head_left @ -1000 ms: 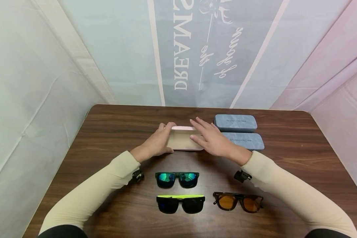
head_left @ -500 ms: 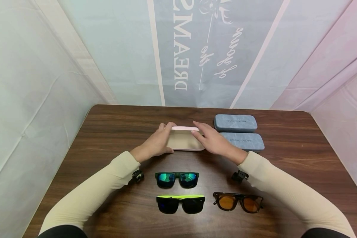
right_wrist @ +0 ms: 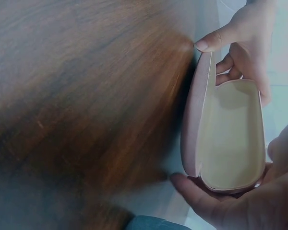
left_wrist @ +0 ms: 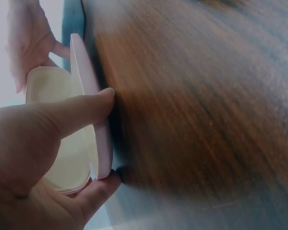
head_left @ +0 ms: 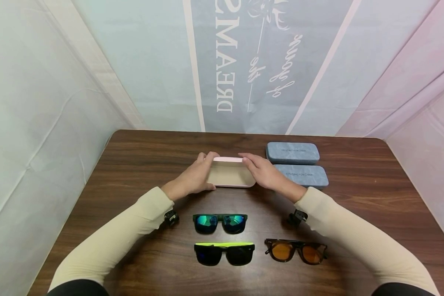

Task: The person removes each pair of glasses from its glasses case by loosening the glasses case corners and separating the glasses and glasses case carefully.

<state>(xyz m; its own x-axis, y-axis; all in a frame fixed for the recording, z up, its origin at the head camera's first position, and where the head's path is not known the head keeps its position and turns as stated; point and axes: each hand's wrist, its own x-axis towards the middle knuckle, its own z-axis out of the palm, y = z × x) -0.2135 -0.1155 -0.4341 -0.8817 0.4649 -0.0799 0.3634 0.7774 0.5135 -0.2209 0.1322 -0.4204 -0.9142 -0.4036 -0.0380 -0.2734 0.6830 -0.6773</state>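
A pink glasses case (head_left: 229, 174) with a cream lining lies opened on the table, its lid swung apart from the base. At its left end my left hand (head_left: 191, 176) grips it, the thumb reaching across the near edge in the left wrist view. My right hand (head_left: 269, 176) holds the right end, fingers at the far corner. In the right wrist view the cream inside of the case (right_wrist: 233, 136) shows with nothing in it, a hand at either end.
Two blue glasses cases, one far (head_left: 293, 153) and one near (head_left: 307, 174), lie closed beside my right hand. Closer to me are sunglasses with blue-green lenses (head_left: 207, 224), black sunglasses with lime temples (head_left: 211, 255) and amber-lensed sunglasses (head_left: 282, 251). A fabric backdrop (head_left: 163, 82) stands behind the table.
My right hand has drawn its spread fingers in and settled around the right end of the pink case. The left hand and the sunglasses stay where they were.
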